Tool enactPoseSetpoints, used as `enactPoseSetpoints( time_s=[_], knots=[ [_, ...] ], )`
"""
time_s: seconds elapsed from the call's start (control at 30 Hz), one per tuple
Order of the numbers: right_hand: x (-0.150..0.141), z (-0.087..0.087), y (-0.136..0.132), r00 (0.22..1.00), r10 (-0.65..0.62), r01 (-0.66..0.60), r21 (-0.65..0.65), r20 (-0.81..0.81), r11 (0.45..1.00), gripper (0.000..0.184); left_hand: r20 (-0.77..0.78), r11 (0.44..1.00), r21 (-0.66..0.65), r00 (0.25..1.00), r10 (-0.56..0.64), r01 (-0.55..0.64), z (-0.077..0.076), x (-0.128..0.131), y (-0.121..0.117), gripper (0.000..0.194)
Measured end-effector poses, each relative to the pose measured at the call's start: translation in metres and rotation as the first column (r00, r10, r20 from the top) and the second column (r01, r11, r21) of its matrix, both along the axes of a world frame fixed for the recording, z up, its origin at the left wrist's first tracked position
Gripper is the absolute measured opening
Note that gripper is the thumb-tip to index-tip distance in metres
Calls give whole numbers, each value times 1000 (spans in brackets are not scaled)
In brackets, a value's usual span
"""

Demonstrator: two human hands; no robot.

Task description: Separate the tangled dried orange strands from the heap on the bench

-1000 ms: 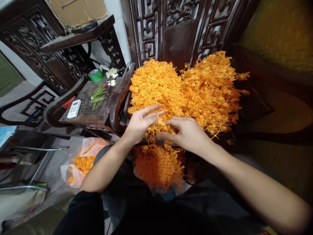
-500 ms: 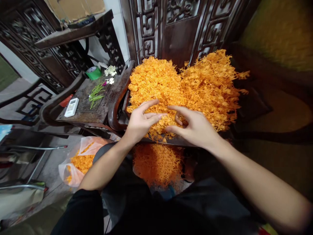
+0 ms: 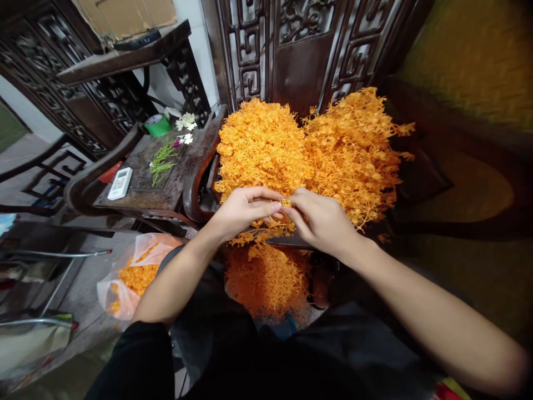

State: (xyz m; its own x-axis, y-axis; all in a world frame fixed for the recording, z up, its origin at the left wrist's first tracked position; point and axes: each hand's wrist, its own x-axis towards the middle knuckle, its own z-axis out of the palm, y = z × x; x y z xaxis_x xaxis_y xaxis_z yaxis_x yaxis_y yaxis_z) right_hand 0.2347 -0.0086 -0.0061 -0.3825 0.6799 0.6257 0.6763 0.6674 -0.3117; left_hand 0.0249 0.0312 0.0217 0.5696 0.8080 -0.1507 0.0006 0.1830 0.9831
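Left hand (image 3: pixel 240 212) and right hand (image 3: pixel 325 223), spread with a gap half a second ago, now meet, fingertips narrowed on a small orange sprig (image 3: pixel 285 203) between them, before the orange branching heap (image 3: pixel 266 147). Reads as a switch from reaching to two-handed work on one piece.

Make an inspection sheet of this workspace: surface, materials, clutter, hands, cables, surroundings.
Surface: dark wooden seat, largely covered.
Materials: orange pile on the seat; more orange strands below.
Clutter: white remote, green tape roll, green stems and white flowers on the side table.
Hands: left hand and right hand meet, small orange piece between their fingertips.
Cables: possible dark cable under the shelf.
Surroundings: carved panel behind; plastic bag with orange contents.
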Motion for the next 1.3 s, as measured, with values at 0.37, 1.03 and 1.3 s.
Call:
enactPoseSetpoints(
  time_s=[0.37,1.03,1.3],
  knots=[
    [-13,5,2,940,-148,120,-109,-307,987,34,-323,965,244,929,178,-100,19,11,-12,14],
    [30,11,-1,493,-112,-15,-138,-863,990,29,28,977,-204,998,-63,67,40,-23,9,30],
    [25,8,-6,629,-293,-423,-634,-720,648,33,112,986,-162,993,42,-24,23,-24,-7,32]
  ],
)
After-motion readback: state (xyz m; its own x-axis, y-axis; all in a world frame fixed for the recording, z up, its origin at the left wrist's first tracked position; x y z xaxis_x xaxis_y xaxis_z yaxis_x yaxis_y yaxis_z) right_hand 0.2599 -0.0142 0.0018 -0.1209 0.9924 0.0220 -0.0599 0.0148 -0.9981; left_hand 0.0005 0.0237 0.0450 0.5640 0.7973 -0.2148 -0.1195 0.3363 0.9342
